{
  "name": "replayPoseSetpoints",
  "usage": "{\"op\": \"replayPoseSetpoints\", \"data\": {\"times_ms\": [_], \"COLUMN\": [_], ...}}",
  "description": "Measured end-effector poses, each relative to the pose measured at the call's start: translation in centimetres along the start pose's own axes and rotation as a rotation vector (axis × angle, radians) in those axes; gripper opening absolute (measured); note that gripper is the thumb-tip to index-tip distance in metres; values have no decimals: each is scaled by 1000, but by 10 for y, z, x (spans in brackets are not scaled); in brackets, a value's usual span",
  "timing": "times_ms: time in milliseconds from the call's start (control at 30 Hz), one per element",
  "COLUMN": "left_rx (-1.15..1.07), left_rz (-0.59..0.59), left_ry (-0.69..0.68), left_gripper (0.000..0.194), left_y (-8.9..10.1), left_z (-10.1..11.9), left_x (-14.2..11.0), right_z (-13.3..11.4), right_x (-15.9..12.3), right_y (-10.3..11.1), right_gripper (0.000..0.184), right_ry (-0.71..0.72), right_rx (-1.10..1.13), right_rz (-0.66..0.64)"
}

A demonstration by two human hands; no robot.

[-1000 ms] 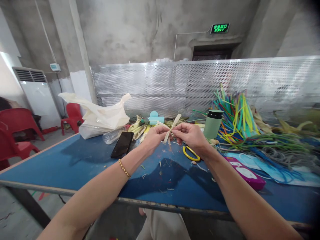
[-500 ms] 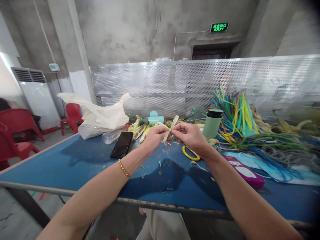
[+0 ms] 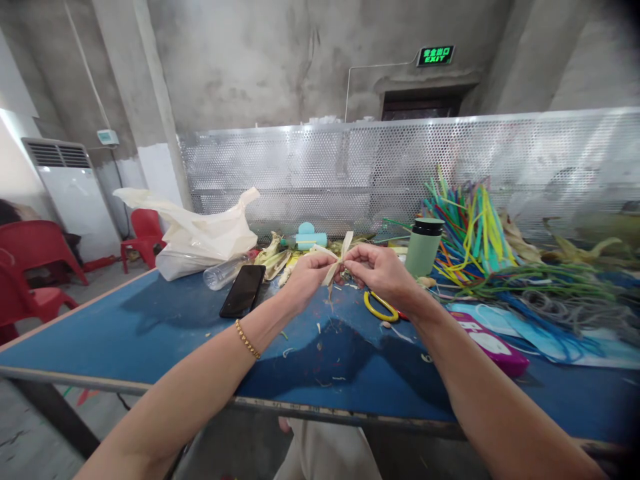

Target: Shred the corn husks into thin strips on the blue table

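Observation:
Above the blue table, my left hand point(image 3: 311, 275) and my right hand point(image 3: 376, 272) meet fingertip to fingertip. Between them is a pale corn husk strip point(image 3: 347, 244), its upper end sticking up and its lower end hanging below the fingers. Both hands pinch it, closed at thumb and forefinger; the exact grip point is partly hidden by the fingers. Under my right wrist lies a yellow handle loop point(image 3: 371, 309), apparently of scissors, with the rest covered. Husk pieces point(image 3: 276, 259) lie behind and left of my left hand.
A black phone point(image 3: 243, 291), a clear bottle point(image 3: 217, 275) and a white plastic bag point(image 3: 210, 233) are on the left. A green cup point(image 3: 423, 248), colourful pipe cleaners point(image 3: 480, 233), a purple box point(image 3: 505, 353) and blue face masks point(image 3: 540, 337) crowd the right. Small scraps litter the blue table point(image 3: 170, 333).
Both hands keep hold of the corn husk strip at nearly the same spot. Its upper end stands slightly more upright and further left. The whole view has shifted slightly.

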State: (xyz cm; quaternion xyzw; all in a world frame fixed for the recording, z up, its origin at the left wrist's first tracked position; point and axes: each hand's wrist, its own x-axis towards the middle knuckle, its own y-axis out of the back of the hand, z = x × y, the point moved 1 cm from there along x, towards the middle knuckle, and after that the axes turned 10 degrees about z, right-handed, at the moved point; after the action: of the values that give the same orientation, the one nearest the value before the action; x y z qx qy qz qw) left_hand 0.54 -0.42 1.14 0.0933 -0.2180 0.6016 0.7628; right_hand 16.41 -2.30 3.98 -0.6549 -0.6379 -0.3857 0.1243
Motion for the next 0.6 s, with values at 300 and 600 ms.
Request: {"op": "replayPoseSetpoints", "data": {"times_ms": [300,600], "left_rx": [-35,58], "left_rz": [11,-45], "left_ry": [-4,-107], "left_gripper": [30,29], "left_y": [-1,0], "left_z": [3,4], "left_x": [0,0], "right_z": [5,11], "right_x": [4,5], "right_y": [3,-2], "right_gripper": [37,28], "right_ry": [-146,-133], "right_rx": [141,179], "right_rz": [168,155]}}
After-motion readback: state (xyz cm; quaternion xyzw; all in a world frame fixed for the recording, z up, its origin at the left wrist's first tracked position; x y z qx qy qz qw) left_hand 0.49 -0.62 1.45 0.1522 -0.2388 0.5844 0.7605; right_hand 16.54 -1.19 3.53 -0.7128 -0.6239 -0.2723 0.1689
